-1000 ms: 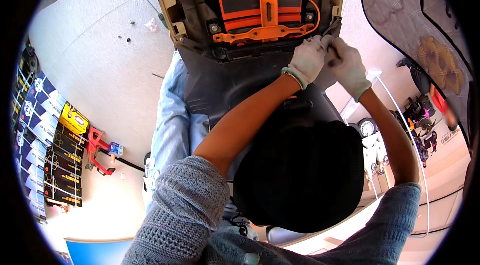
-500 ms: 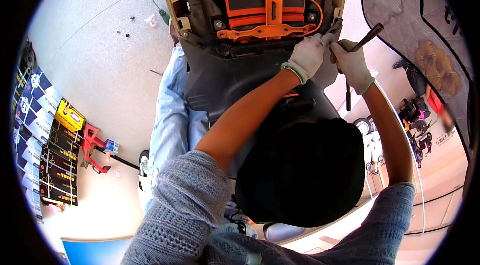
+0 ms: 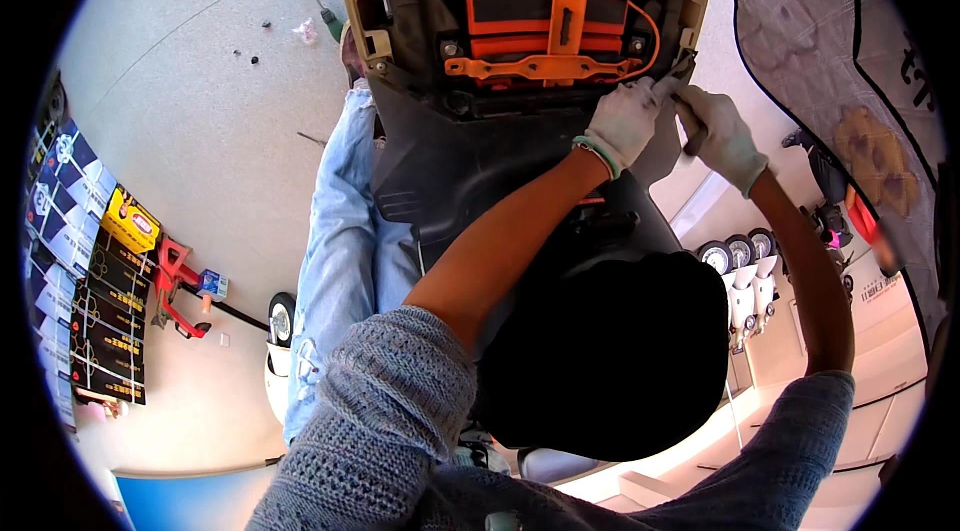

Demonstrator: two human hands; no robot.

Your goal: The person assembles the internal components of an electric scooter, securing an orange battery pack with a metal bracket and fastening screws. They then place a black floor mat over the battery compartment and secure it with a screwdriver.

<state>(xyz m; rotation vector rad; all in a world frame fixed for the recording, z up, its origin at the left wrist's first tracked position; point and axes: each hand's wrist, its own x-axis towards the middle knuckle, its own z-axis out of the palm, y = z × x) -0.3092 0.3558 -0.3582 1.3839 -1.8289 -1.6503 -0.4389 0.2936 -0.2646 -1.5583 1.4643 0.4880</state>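
A scooter body stands before me, with a dark plastic panel (image 3: 480, 156) below an open bay of orange-framed batteries (image 3: 520, 11). My left hand (image 3: 625, 121), in a pale work glove, is at the panel's upper right corner. Its fingers are pressed together there; what they pinch, if anything, is hidden. Close beside it is my gloved right hand (image 3: 722, 139), curled round a dark T-handle wrench (image 3: 692, 137). Only a short, blurred part of the wrench shows under the fingers. Where its tip sits, I cannot tell.
Stacked boxes (image 3: 108, 331) and a red stand (image 3: 175, 276) are at the left. Small dark bits (image 3: 254, 60) lie on the floor. A quilted grey cover (image 3: 800, 21) hangs at the right, with several wheels (image 3: 738, 251) below. Jeans-clad legs (image 3: 340, 251) are beside the panel.
The view has shifted slightly, moving the scooter right and down in it. My right hand has turned the wrench, so its long bars no longer stick out. My left hand stays at the corner.
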